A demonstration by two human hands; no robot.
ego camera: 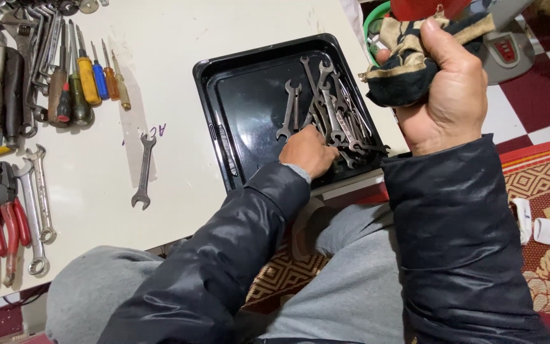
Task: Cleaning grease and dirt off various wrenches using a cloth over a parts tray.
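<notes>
- Left hand (309,151) reaching into black tray (249,105), fingers closing on a spanner in the pile of spanners (332,114).
- Right hand (447,95) clenching a dark rag (408,60), just right of tray.
- Step: picking one out; next needs a clean single-spanner lift.
- Lone spanner (143,171) lying on desk (179,38), left of tray.

I am seeing a glossy black tray (224,76) carrying dull grey steel wrenches (329,108); my right hand (450,95) is gripping a rag (408,60) patched in black and tan; both sleeves are showing shiny black, the trousers grey; the table (179,32) is showing off-white; screwdrivers (90,76) are showing yellow, blue and orange handles; pliers (1,223) are showing red grips; the rug (542,185) is showing a red and cream diamond pattern.
</notes>
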